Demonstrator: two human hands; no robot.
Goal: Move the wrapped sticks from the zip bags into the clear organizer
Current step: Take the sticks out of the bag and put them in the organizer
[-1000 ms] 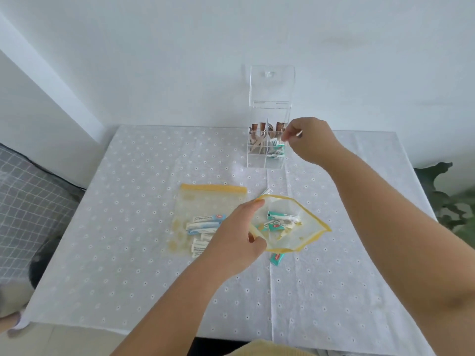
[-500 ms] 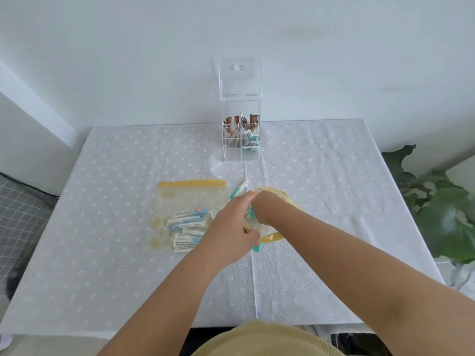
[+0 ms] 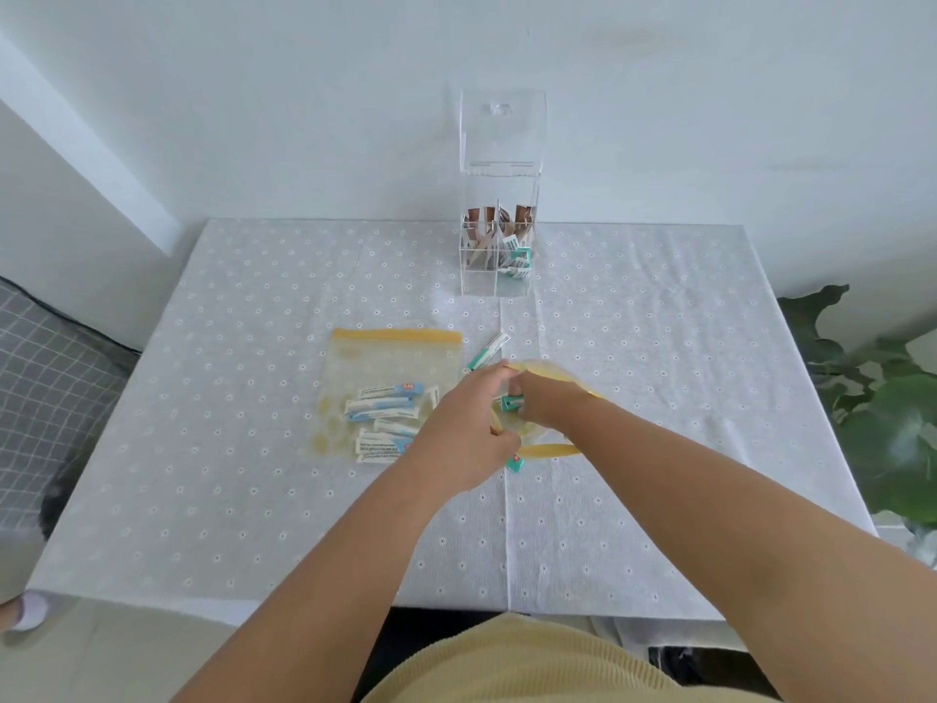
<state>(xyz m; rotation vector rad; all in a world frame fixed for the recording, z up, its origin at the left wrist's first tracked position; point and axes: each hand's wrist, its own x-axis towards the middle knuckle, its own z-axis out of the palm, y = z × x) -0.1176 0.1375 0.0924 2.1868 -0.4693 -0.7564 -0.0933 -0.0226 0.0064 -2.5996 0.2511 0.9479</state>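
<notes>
The clear organizer (image 3: 499,284) stands at the table's far middle with its lid up, holding brown and teal wrapped sticks. A flat zip bag (image 3: 377,362) with blue-white sticks (image 3: 385,403) lies left of centre. My left hand (image 3: 464,433) holds open the mouth of a second yellow-rimmed zip bag (image 3: 550,451). My right hand (image 3: 540,403) is inside that bag, its fingers closed on a teal stick (image 3: 511,403). One teal stick (image 3: 485,352) lies loose on the cloth behind the hands; another (image 3: 516,464) pokes out near the bag's front.
A white dotted tablecloth (image 3: 659,398) covers the table against a white wall. A green plant (image 3: 882,413) stands off the right edge. A grey checked cushion (image 3: 45,388) lies at the left.
My right hand came back from the organizer and went into the open bag, where it closed on a teal stick. The left hand kept holding the bag's mouth. The camera pulled back.
</notes>
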